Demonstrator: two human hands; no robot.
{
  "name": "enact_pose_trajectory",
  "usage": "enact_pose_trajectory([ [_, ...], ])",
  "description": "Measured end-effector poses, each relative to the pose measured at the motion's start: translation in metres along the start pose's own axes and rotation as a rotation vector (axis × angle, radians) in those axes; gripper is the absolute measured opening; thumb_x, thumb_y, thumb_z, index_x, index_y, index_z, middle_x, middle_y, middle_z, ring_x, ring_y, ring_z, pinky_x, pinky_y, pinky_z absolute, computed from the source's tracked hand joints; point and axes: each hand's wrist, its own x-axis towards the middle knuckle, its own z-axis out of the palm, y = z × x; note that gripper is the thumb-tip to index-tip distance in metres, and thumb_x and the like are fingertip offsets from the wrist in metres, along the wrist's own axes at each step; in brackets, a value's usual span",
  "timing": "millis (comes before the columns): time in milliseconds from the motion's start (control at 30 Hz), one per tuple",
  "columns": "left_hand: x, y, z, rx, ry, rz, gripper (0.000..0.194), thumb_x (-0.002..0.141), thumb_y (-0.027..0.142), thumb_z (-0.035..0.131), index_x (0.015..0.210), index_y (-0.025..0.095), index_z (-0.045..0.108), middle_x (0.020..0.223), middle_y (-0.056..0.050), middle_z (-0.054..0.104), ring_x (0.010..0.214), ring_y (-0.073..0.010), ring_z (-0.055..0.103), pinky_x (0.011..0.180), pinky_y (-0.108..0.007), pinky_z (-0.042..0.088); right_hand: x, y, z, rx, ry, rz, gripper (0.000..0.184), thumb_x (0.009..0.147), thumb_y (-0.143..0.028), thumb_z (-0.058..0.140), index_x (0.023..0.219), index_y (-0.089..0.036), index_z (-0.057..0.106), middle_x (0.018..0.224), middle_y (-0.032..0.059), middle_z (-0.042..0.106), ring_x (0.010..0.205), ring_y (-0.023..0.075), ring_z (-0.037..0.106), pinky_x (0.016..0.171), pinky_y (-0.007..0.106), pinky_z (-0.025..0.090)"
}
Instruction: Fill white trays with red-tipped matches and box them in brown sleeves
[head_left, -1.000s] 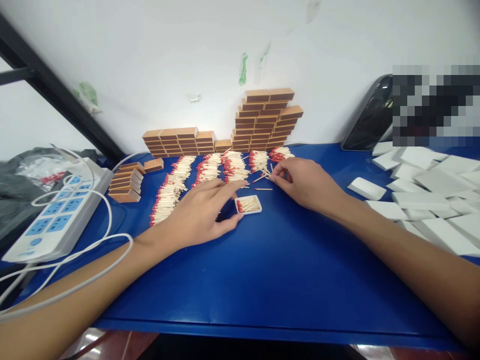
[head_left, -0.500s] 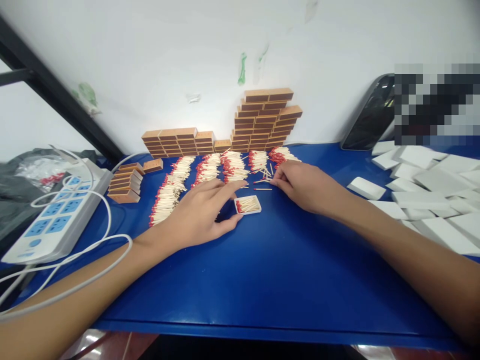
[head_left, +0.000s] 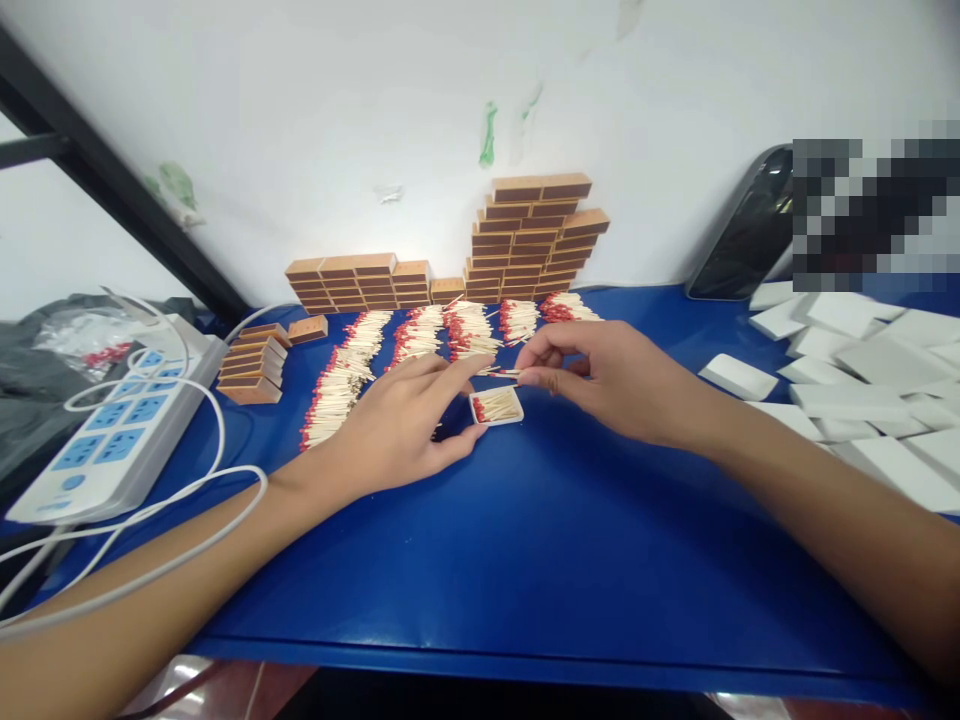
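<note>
A small white matchbox tray [head_left: 497,420] lies on the blue table, partly filled with matchsticks whose red heads point left. My left hand [head_left: 416,420] is curved around the tray's left end. Its thumb touches the near corner and a bent finger is at the far one, while the index finger reaches above it. Just up and right of the tray, my right hand [head_left: 589,375] pinches a few matchsticks [head_left: 508,373] between thumb and fingers, heads to the left. Behind both hands are rows of loose matches [head_left: 471,328]; my left hand hides part of them.
Brown matchbox sleeves are stacked [head_left: 525,240] against the wall, with a lower stack [head_left: 356,283] beside it. More sleeves [head_left: 251,365] stand at left, near a power strip [head_left: 120,420] and white cables. White trays [head_left: 862,370] pile up at right, and a phone [head_left: 742,225] leans behind them.
My right hand has gathered the loose matches from the table and moved left toward the tray with them. My left hand keeps its place at the tray.
</note>
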Motion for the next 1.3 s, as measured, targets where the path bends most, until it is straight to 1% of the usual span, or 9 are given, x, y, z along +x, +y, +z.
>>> enact_pose_trajectory([
  [100, 0.0, 0.001, 0.0, -0.01, 0.011, -0.005, 0.062, 0.101, 0.035, 0.067, 0.158, 0.02, 0.044, 0.118, -0.008, 0.076, 0.116, -0.0282, 0.068, 0.102, -0.045, 0.056, -0.001, -0.001, 0.0, 0.065, -0.063, -0.007, 0.014, 0.099, -0.033, 0.068, 0.093, -0.025, 0.078, 0.083, 0.0006, 0.078, 0.072, 0.0176, 0.065, 0.066, 0.031, 0.049],
  [200, -0.001, 0.001, -0.001, -0.022, 0.011, -0.007, 0.064, 0.1, 0.033, 0.069, 0.158, 0.022, 0.044, 0.12, -0.008, 0.077, 0.12, -0.0282, 0.068, 0.104, -0.045, 0.056, -0.003, 0.0, 0.006, 0.094, -0.09, -0.033, 0.014, 0.099, -0.032, 0.069, 0.094, -0.025, 0.08, 0.089, 0.0009, 0.08, 0.077, 0.0178, 0.068, 0.07, 0.031, 0.049],
  [400, -0.003, -0.003, 0.001, -0.015, -0.015, -0.002, 0.067, 0.101, 0.036, 0.067, 0.16, 0.019, 0.041, 0.12, -0.011, 0.075, 0.119, -0.0297, 0.068, 0.104, -0.047, 0.057, -0.006, 0.002, 0.026, 0.021, -0.134, -0.144, 0.017, 0.102, -0.028, 0.064, 0.098, -0.022, 0.079, 0.098, 0.0049, 0.078, 0.085, 0.0187, 0.069, 0.075, 0.032, 0.05],
  [700, -0.002, -0.002, 0.001, -0.026, -0.001, 0.004, 0.066, 0.101, 0.036, 0.067, 0.159, 0.021, 0.041, 0.121, -0.009, 0.076, 0.117, -0.0285, 0.069, 0.102, -0.045, 0.057, -0.006, 0.004, 0.027, -0.033, -0.066, -0.16, 0.016, 0.105, -0.023, 0.059, 0.097, -0.02, 0.072, 0.094, 0.0043, 0.073, 0.082, 0.0178, 0.065, 0.076, 0.031, 0.047],
  [800, -0.001, -0.002, 0.0, -0.027, -0.001, 0.006, 0.065, 0.101, 0.036, 0.068, 0.159, 0.021, 0.042, 0.121, -0.008, 0.076, 0.116, -0.0274, 0.07, 0.1, -0.043, 0.057, -0.005, 0.006, 0.028, -0.075, -0.075, -0.154, 0.019, 0.108, -0.024, 0.054, 0.093, -0.02, 0.067, 0.091, 0.0042, 0.07, 0.083, 0.0185, 0.064, 0.077, 0.031, 0.046],
  [933, -0.001, -0.002, 0.001, -0.032, -0.001, 0.002, 0.064, 0.101, 0.036, 0.067, 0.159, 0.023, 0.042, 0.121, -0.007, 0.076, 0.116, -0.0275, 0.069, 0.1, -0.043, 0.057, -0.006, 0.007, 0.029, -0.142, -0.092, -0.141, 0.022, 0.11, -0.026, 0.048, 0.095, -0.02, 0.063, 0.095, 0.0061, 0.067, 0.084, 0.0201, 0.063, 0.077, 0.033, 0.046],
  [1067, -0.001, -0.002, 0.002, -0.023, 0.005, 0.008, 0.065, 0.101, 0.036, 0.067, 0.159, 0.025, 0.041, 0.122, -0.006, 0.076, 0.117, -0.0276, 0.069, 0.1, -0.043, 0.057, -0.007, 0.006, 0.03, -0.159, -0.081, -0.146, 0.018, 0.108, -0.026, 0.052, 0.095, -0.021, 0.063, 0.098, 0.007, 0.068, 0.085, 0.0207, 0.064, 0.076, 0.033, 0.047],
  [1200, -0.002, -0.003, 0.003, -0.03, -0.008, 0.001, 0.066, 0.101, 0.037, 0.068, 0.159, 0.023, 0.041, 0.121, -0.007, 0.076, 0.117, -0.0278, 0.069, 0.102, -0.045, 0.057, -0.007, 0.007, 0.032, -0.125, -0.075, -0.176, 0.014, 0.105, -0.022, 0.058, 0.096, -0.02, 0.068, 0.1, 0.0072, 0.069, 0.084, 0.0197, 0.066, 0.075, 0.032, 0.049],
  [1300, -0.002, -0.003, 0.002, -0.025, -0.003, -0.005, 0.066, 0.101, 0.038, 0.068, 0.159, 0.022, 0.041, 0.122, -0.008, 0.076, 0.117, -0.0283, 0.069, 0.102, -0.046, 0.057, -0.007, 0.007, 0.033, -0.106, -0.06, -0.2, 0.013, 0.104, -0.024, 0.062, 0.097, -0.019, 0.071, 0.1, 0.0073, 0.071, 0.085, 0.02, 0.067, 0.075, 0.032, 0.049],
])
